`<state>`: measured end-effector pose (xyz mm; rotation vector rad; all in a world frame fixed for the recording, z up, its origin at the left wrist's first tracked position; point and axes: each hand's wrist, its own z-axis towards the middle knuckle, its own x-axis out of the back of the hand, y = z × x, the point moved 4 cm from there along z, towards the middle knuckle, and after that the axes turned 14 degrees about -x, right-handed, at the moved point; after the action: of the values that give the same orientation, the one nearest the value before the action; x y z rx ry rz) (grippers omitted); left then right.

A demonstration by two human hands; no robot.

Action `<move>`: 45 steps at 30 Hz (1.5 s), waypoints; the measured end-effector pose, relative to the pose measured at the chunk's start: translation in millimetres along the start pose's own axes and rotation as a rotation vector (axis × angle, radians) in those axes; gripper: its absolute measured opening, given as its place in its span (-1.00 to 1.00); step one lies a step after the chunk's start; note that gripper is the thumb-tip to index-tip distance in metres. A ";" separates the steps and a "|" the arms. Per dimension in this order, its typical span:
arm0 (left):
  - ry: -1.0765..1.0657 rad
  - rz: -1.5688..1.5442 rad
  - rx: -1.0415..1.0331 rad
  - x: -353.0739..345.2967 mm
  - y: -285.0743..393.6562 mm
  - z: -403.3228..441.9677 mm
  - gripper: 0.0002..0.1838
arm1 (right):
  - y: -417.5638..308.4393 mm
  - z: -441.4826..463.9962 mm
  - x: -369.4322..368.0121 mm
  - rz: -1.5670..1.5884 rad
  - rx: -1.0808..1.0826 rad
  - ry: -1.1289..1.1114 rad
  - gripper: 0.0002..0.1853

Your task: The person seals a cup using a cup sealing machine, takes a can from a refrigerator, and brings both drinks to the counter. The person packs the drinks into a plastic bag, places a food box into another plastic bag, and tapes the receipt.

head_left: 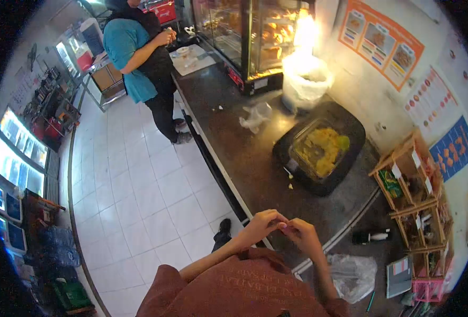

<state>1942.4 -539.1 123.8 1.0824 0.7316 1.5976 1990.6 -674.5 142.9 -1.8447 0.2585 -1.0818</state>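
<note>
Over the front edge of the dark counter (234, 142), my left hand (262, 226) and my right hand (303, 236) meet in front of my chest. The fingers of both are pinched together, touching at the tips. Whatever they hold, if anything, is too small to make out. Beyond them sits a black tray (318, 185) with a clear container (304, 138) in it. That container holds yellow food (321, 150), with something green at its right side. A few yellow crumbs lie by the tray's near left edge.
A white bucket (305, 87) and a crumpled clear bag (256, 116) stand behind the tray, near a lit glass display cabinet (255, 42). Wooden shelves (414, 201) and a plastic bag (353, 274) are at right. Another person (139, 58) stands at the counter's far end.
</note>
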 end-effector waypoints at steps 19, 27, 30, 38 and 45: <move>0.232 0.778 -0.239 227.2 -58.7 34.3 -0.90 | -103.3 187.7 -96.4 -0.225 0.041 0.233 -0.76; 0.260 0.779 -0.202 263.0 -49.7 33.7 -0.84 | -141.6 196.1 -98.0 -0.020 0.340 0.245 -0.51; 0.275 0.668 -0.184 263.2 -54.3 32.0 -0.83 | -121.5 212.2 -115.1 0.239 0.149 0.017 -0.62; 0.626 -0.084 0.025 270.4 -108.9 17.6 -0.64 | -96.6 205.8 -133.1 0.813 -0.023 -0.048 -0.79; 1.109 -0.910 0.159 326.7 -225.1 8.8 -0.49 | -72.3 201.5 -131.4 1.338 -0.193 -0.060 -0.79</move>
<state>2020.0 -162.5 25.8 -0.2170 1.7727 1.2019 2049.3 -435.1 94.6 -1.3495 1.3458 -0.0495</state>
